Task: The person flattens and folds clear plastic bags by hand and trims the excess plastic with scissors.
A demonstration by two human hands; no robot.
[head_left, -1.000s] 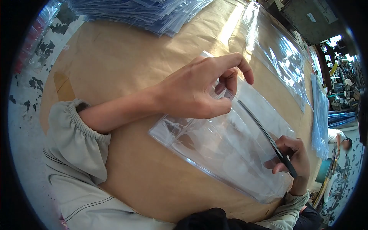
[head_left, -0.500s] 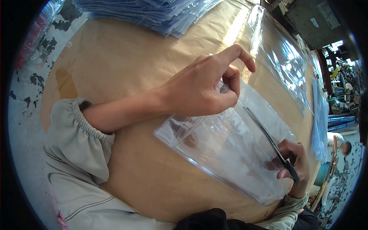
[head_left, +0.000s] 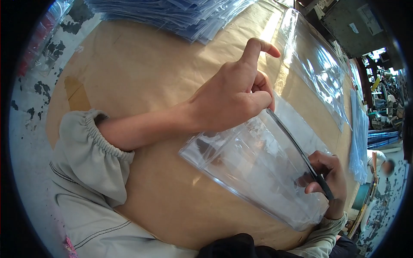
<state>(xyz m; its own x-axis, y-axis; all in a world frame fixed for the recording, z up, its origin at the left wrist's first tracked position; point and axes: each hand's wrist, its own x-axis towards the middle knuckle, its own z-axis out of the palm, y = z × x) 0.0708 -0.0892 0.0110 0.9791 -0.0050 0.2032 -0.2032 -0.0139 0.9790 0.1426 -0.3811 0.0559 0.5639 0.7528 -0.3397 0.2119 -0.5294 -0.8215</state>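
A clear plastic bag [head_left: 241,172] lies slanted across the brown paper-covered table. My left hand [head_left: 238,92] is over its upper end, thumb and a finger pinched together at the plastic, with the outer finger raised and bent. What lies between the fingertips is mostly hidden. Dark-handled scissors [head_left: 297,146] are in my right hand [head_left: 329,176], at the bag's lower right. Their long blades look nearly closed and point up-left along the plastic, the tip right by my left fingertips.
A thick stack of clear plastic bags [head_left: 176,17] stands at the far edge. Another glossy sheet [head_left: 314,64] lies at the upper right, beside piled film [head_left: 358,137]. Brown tape [head_left: 77,94] marks the table covering [head_left: 142,64] at left. Another person [head_left: 378,161] is in the right background.
The scissors have moved up and left, their tip now meeting my left fingertips. My left hand has tilted slightly, its outer finger higher. The bag has shifted a little to the right.
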